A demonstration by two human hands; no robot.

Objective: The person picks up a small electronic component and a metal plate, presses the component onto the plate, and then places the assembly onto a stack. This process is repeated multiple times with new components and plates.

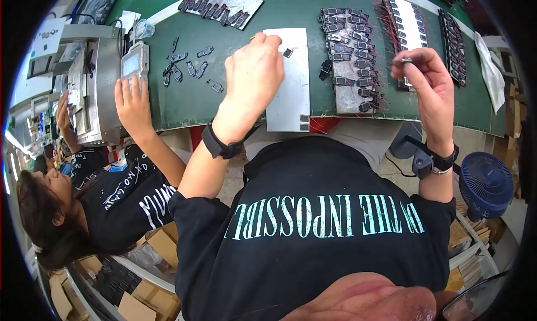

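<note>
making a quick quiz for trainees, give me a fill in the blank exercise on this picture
1. A small part is pinched in the person's ____ hand.
2. The wristband below the person's left hand is ____ in colour.
3. The tabletop is coloured ____.
4. The fan at the far right is coloured ____.

Missing words: right; black; green; blue

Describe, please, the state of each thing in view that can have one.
Left hand: curled over the edge of the white strip, grip hidden.
Right hand: pinching a small part.
White strip: flat, a few parts on it.
Grey plate: loaded with black parts.
Loose parts: scattered on the table.
Co-worker's hand: fingers at the lower edge of the screen.
Screen: cannot tell whether lit.
Fan: cannot tell whether running.
</note>
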